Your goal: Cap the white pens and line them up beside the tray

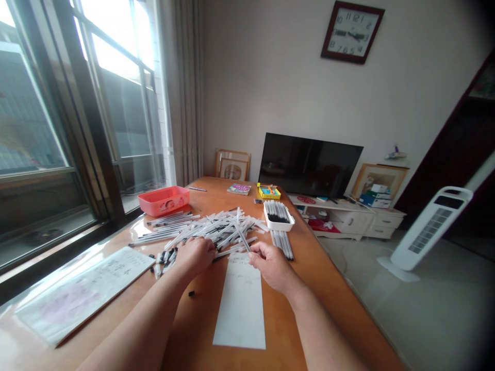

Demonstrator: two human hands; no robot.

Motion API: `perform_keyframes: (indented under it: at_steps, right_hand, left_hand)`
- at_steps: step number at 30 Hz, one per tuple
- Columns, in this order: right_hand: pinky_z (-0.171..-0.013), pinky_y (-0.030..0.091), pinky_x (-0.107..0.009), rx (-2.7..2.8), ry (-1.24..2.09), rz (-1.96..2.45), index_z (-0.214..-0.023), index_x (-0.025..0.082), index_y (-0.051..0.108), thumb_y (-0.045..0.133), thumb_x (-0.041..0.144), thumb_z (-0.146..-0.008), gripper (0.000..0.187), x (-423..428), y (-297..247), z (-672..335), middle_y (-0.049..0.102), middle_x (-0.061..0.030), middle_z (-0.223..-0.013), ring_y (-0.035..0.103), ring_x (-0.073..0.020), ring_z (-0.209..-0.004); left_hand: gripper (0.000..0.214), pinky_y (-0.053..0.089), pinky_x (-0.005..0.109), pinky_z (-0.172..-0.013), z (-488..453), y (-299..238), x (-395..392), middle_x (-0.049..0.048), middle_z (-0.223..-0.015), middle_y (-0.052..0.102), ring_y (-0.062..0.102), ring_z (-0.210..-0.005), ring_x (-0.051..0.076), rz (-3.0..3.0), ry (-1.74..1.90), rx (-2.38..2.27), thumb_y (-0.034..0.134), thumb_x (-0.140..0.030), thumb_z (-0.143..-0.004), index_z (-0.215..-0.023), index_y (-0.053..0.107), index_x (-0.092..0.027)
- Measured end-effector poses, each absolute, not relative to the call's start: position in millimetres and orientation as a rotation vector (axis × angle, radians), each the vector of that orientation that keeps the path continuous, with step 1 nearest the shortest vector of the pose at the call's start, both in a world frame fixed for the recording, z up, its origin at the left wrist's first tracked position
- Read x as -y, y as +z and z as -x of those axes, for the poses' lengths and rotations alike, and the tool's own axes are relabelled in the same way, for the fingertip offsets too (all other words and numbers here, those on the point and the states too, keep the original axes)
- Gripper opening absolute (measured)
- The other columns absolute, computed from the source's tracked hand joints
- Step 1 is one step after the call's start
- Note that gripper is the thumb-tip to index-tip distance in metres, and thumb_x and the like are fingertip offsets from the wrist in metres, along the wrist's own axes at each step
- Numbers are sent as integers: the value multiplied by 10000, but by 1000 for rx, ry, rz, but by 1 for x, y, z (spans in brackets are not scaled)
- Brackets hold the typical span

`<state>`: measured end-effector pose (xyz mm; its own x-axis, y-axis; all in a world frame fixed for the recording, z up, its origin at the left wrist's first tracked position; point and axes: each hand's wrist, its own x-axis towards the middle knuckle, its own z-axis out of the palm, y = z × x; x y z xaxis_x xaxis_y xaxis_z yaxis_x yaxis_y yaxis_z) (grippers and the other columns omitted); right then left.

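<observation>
- One worktop (pixel 279 332).
- One paper strip (pixel 240 304), the landmark here.
- One slanted pen (pixel 243 237) over the strip's far end.
- Heaped pens (pixel 216 229) beyond the strip: dozens, overlapping too much to count.
- One white tray (pixel 279 225), beyond the strip to its right; its pens can't be counted.
- One stray black cap (pixel 191 293), left of the strip.
- One large booklet (pixel 88 293), farther left.
- One red tub (pixel 164 201), beyond the strip to its left.
- One yellow box (pixel 269 194), well beyond the strip.
</observation>
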<state>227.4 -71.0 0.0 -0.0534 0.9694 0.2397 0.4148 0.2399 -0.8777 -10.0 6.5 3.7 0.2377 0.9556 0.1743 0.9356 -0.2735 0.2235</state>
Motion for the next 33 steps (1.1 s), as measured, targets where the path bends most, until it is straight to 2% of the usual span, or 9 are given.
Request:
perform_keyframes:
  at_steps: [3,9,14,20,26,30,33]
  right_hand:
    - [-644,453,-252,1617,790,1320,-906,168,669,588,357,-866,209,71,1,-228,666,-8,-742,562,-132,-640]
    - [-648,460,-258,1608,792,1321,-907,170,669,590,366,-865,216,73,3,-228,672,-13,-753,572,-139,-654]
    - [-650,461,-260,1602,787,1324,-910,168,672,584,361,-869,216,74,5,-226,665,-12,-744,571,-139,-653]
    - [-652,463,-260,1601,789,1315,-913,172,675,587,352,-868,206,75,7,-226,665,-9,-742,571,-137,-650]
    - [-658,464,-260,1611,769,1324,-902,175,674,581,355,-871,205,75,7,-226,671,-11,-747,579,-139,-658]
    - [-653,463,-259,1618,768,1332,-903,177,673,578,359,-871,207,74,5,-227,672,-10,-741,578,-139,-650]
    - [-641,459,-254,1619,777,1340,-900,180,675,580,360,-869,206,74,4,-227,669,-9,-735,573,-137,-639]
  left_hand:
    - [238,370,439,-847,11,4,-7,112,-997,732,602,-984,336,-2413,414,-1838,540,-333,-800,-812,773,-289]
    - [195,372,442,-858,12,2,-9,115,-879,736,617,-918,328,-2318,450,-1898,585,-344,-765,-766,771,-282]
    - [222,369,436,-864,10,3,-7,126,-958,722,595,-974,338,-2367,494,-1913,558,-350,-804,-752,754,-259]
    - [230,379,416,-846,10,4,-7,130,-950,713,585,-975,336,-2369,490,-1904,574,-376,-796,-705,736,-241]
    - [209,386,432,-843,8,3,-8,164,-984,707,593,-998,364,-2400,445,-1929,579,-363,-789,-764,727,-217]
    - [193,388,413,-851,10,0,-13,153,-987,715,620,-984,339,-2345,576,-1948,536,-328,-820,-809,692,-215]
    - [167,397,369,-780,11,0,-17,104,-854,716,638,-864,290,-2153,802,-1857,558,-350,-822,-831,664,-221]
